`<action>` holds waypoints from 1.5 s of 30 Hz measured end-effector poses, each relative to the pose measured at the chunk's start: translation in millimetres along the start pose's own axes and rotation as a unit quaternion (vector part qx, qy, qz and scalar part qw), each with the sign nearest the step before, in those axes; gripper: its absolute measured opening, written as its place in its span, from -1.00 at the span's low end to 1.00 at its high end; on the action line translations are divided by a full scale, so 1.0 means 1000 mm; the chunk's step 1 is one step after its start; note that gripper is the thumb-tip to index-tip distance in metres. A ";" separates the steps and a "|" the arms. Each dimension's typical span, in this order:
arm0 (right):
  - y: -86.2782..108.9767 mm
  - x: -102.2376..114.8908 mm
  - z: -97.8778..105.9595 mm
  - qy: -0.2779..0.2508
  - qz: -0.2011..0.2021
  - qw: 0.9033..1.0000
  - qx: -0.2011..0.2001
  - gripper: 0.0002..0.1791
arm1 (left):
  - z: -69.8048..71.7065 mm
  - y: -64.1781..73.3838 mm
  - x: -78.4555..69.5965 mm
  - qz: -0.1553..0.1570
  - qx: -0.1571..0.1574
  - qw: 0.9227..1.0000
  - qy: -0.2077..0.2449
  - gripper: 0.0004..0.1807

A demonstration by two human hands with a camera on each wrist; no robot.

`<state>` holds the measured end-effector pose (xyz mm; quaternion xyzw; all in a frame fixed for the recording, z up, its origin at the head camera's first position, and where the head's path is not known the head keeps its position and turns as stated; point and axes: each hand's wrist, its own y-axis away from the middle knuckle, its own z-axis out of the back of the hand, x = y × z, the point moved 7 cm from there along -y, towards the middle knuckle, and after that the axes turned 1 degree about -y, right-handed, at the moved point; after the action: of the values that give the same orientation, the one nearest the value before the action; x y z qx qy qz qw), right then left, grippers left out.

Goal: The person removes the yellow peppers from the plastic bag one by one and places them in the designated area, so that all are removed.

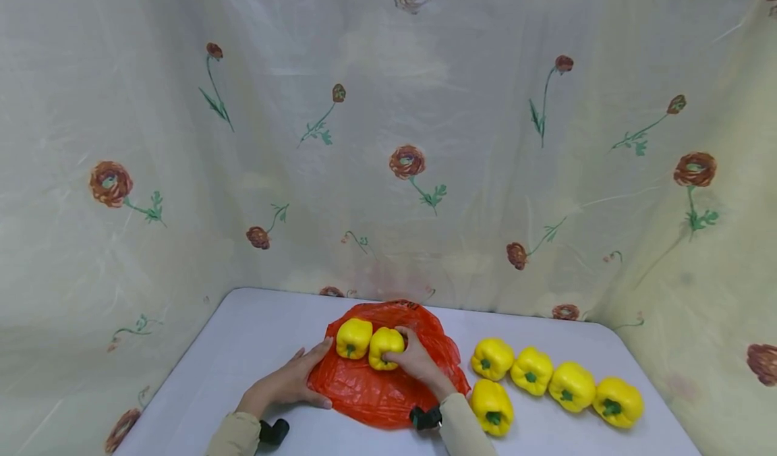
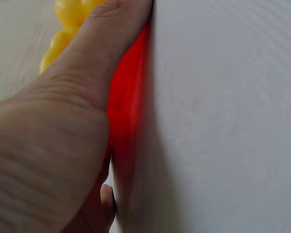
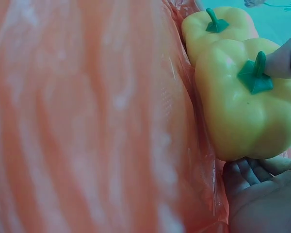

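Observation:
A red plastic bag lies spread on the white table, with two yellow bell peppers on it side by side. My right hand grips the right-hand bell pepper, thumb near its green stem and fingers around the far side. In the right wrist view that bell pepper shows close up between thumb and fingers. Its neighbour, another bell pepper, sits just to the left. My left hand rests at the bag's left edge, fingers extended and thumb spread; the left wrist view shows the red bag beside it.
Right of the bag, several yellow bell peppers stand in a slanting row, and one more bell pepper sits nearer, close to my right forearm. A flowered curtain hangs behind and beside the white table.

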<state>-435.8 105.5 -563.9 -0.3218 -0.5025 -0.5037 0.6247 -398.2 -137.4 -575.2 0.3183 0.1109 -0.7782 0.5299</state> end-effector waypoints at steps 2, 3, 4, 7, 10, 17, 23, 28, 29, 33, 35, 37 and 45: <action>0.000 0.000 0.000 0.001 0.002 1.000 -0.002 -0.14 | -0.001 0.000 0.000 -0.001 0.000 1.000 0.001 0.33; 0.000 -0.001 0.000 0.001 0.002 1.000 -0.003 -0.14 | -0.001 0.000 0.001 -0.001 0.001 1.000 0.001 0.33; 0.000 -0.001 0.000 0.000 -0.001 1.000 -0.005 -0.15 | -0.001 0.000 0.001 -0.001 0.001 1.000 0.001 0.33; 0.001 -0.001 0.001 0.004 -0.002 1.000 -0.009 -0.14 | -0.002 -0.001 0.002 -0.001 0.002 1.000 0.002 0.33; 0.001 0.001 0.001 0.005 0.001 1.000 -0.010 -0.15 | -0.002 -0.001 0.002 -0.001 0.002 1.000 0.001 0.33; 0.004 0.009 0.001 0.009 0.009 1.000 -0.013 -0.12 | -0.001 -0.002 0.004 0.010 -0.001 1.000 -0.001 0.33; 0.009 0.017 0.001 0.030 0.015 0.999 -0.022 -0.06 | -0.002 -0.001 0.005 0.016 0.000 1.000 0.003 0.34; 0.013 0.026 0.001 0.025 0.029 0.999 -0.022 -0.05 | -0.001 -0.001 0.004 0.015 0.002 1.000 -0.004 0.33; 0.014 0.028 0.001 0.025 0.033 0.999 -0.022 -0.05 | -0.001 -0.001 0.003 0.015 0.002 1.000 -0.004 0.33; 0.018 0.036 0.002 0.020 0.039 0.999 -0.022 -0.05 | 0.000 0.000 0.002 0.012 0.002 1.000 0.000 0.34; 0.020 0.039 0.002 0.016 0.043 0.999 -0.020 -0.06 | -0.001 0.000 0.003 0.012 0.002 1.000 0.001 0.34; 0.022 0.042 0.002 0.016 0.046 0.999 -0.019 -0.07 | -0.001 0.000 0.003 0.012 0.002 1.000 0.001 0.34; 0.033 0.052 0.005 0.030 0.055 0.998 -0.026 -0.06 | -0.001 -0.002 0.004 0.014 0.001 1.000 0.001 0.34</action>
<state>-406.3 103.9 -509.6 -0.3496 -0.4515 -0.4907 0.6581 -400.7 -139.2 -579.1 0.3210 0.1057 -0.7705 0.5405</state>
